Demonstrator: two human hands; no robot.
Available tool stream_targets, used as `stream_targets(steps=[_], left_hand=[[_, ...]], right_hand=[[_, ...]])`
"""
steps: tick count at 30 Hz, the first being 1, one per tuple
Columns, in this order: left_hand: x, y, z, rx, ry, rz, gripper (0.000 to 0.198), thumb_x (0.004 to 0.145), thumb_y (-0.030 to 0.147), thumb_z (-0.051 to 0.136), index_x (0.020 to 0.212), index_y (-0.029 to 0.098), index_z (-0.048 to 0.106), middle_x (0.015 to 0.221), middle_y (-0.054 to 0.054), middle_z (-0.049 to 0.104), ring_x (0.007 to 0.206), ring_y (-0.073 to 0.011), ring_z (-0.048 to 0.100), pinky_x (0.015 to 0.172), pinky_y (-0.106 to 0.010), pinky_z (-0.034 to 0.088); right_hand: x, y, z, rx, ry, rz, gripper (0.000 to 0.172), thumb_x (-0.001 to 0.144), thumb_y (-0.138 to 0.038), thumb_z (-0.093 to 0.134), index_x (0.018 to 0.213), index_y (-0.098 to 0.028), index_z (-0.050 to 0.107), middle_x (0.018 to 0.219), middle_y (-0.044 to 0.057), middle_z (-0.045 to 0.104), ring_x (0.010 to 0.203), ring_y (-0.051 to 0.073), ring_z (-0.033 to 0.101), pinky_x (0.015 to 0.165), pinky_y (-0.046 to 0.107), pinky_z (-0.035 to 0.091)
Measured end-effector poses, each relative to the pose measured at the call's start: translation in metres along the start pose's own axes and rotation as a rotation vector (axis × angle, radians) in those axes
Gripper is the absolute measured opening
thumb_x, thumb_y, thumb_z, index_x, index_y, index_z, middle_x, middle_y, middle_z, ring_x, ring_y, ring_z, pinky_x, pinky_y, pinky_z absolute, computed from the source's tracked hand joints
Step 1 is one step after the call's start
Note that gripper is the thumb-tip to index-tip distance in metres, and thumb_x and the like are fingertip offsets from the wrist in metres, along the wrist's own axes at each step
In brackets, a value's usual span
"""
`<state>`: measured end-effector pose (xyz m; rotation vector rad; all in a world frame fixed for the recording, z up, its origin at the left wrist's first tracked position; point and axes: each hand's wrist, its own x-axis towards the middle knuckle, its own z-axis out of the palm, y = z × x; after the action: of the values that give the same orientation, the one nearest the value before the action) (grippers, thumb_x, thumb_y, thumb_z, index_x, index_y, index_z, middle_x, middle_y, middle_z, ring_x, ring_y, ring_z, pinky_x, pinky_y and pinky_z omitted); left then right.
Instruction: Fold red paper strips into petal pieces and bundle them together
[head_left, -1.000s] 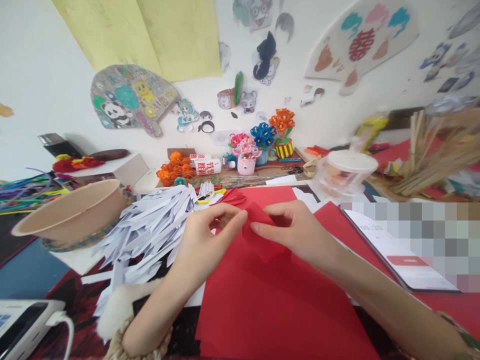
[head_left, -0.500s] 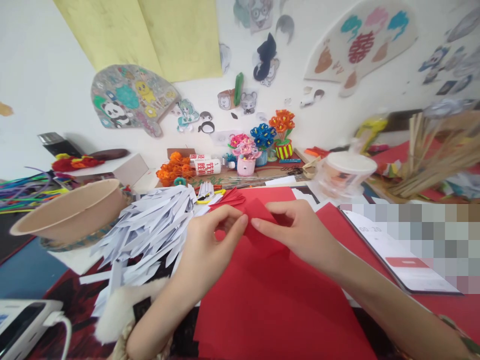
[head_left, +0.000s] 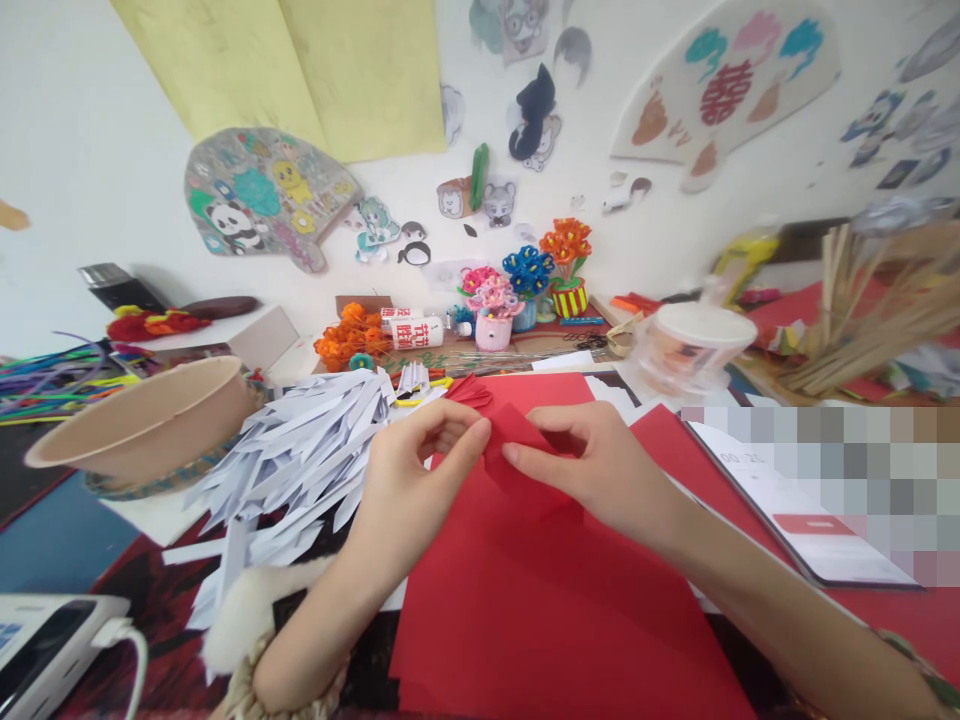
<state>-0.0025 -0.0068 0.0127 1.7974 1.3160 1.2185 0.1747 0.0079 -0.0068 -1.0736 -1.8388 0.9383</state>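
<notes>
My left hand point(head_left: 409, 480) and my right hand point(head_left: 592, 465) meet at the middle of the table, both pinching a small folded piece of red paper point(head_left: 517, 432) between thumb and fingers. The piece is held just above a large red paper sheet point(head_left: 540, 600) that lies flat under my forearms. A few folded red pieces point(head_left: 469, 390) lie just behind my hands. A heap of white paper strips point(head_left: 300, 450) spreads out to the left of my left hand.
A tan paper bowl point(head_left: 142, 420) stands at the left, with coloured pipe cleaners point(head_left: 45, 372) behind it. At the back are small craft flower pots point(head_left: 525, 285), a clear lidded tub point(head_left: 690, 345) and wooden sticks point(head_left: 877, 320). A booklet point(head_left: 795, 510) lies right, a white device point(head_left: 45, 640) bottom left.
Both hands stay pinched on the small red piece and have barely shifted; the fingers have worked its fold slightly.
</notes>
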Motion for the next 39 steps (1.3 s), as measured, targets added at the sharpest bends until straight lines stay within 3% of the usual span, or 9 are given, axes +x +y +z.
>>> stream_targets(steps=[7, 17, 27, 34, 39], left_hand=[[-0.005, -0.003, 0.005, 0.026, 0.068, 0.011, 0.016, 0.085, 0.024, 0.059, 0.071, 0.017, 0.064, 0.061, 0.004, 0.060, 0.055, -0.0086, 0.050, 0.054, -0.019, 0.041], [-0.003, 0.001, 0.004, 0.036, 0.008, -0.035, 0.017, 0.083, 0.029, 0.063, 0.071, 0.017, 0.067, 0.065, 0.002, 0.065, 0.059, -0.0106, 0.054, 0.057, -0.021, 0.043], [-0.009, 0.000, 0.007, 0.048, 0.079, 0.036, 0.020, 0.087, 0.026, 0.060, 0.069, 0.018, 0.063, 0.062, 0.003, 0.061, 0.058, -0.0100, 0.051, 0.058, -0.022, 0.041], [-0.011, -0.002, 0.011, 0.056, 0.140, 0.038, 0.021, 0.087, 0.027, 0.060, 0.069, 0.018, 0.063, 0.062, 0.003, 0.060, 0.059, -0.0106, 0.051, 0.058, -0.022, 0.040], [-0.009, -0.001, 0.010, -0.061, 0.083, -0.013, 0.017, 0.086, 0.027, 0.061, 0.072, 0.017, 0.065, 0.065, 0.003, 0.062, 0.061, -0.0107, 0.053, 0.059, -0.022, 0.042]], right_hand=[[-0.001, -0.003, 0.001, 0.015, 0.005, 0.014, 0.042, 0.084, -0.030, 0.059, 0.057, -0.022, 0.027, 0.058, -0.007, 0.022, 0.055, 0.010, 0.023, 0.050, 0.027, 0.017], [-0.001, -0.003, 0.000, 0.010, 0.025, 0.010, 0.045, 0.083, -0.028, 0.059, 0.058, -0.022, 0.023, 0.059, -0.007, 0.020, 0.054, 0.009, 0.021, 0.049, 0.026, 0.016], [-0.001, -0.007, 0.000, 0.072, -0.008, 0.039, 0.039, 0.083, -0.034, 0.063, 0.056, -0.020, 0.038, 0.058, -0.006, 0.031, 0.053, 0.009, 0.029, 0.049, 0.025, 0.022], [-0.001, -0.007, 0.002, 0.127, -0.023, 0.054, 0.044, 0.086, -0.038, 0.062, 0.058, -0.020, 0.035, 0.060, -0.006, 0.026, 0.055, 0.009, 0.026, 0.049, 0.024, 0.021], [-0.001, -0.005, 0.001, 0.172, -0.028, 0.073, 0.040, 0.084, -0.037, 0.064, 0.057, -0.020, 0.042, 0.058, -0.006, 0.033, 0.053, 0.009, 0.030, 0.048, 0.024, 0.022]])
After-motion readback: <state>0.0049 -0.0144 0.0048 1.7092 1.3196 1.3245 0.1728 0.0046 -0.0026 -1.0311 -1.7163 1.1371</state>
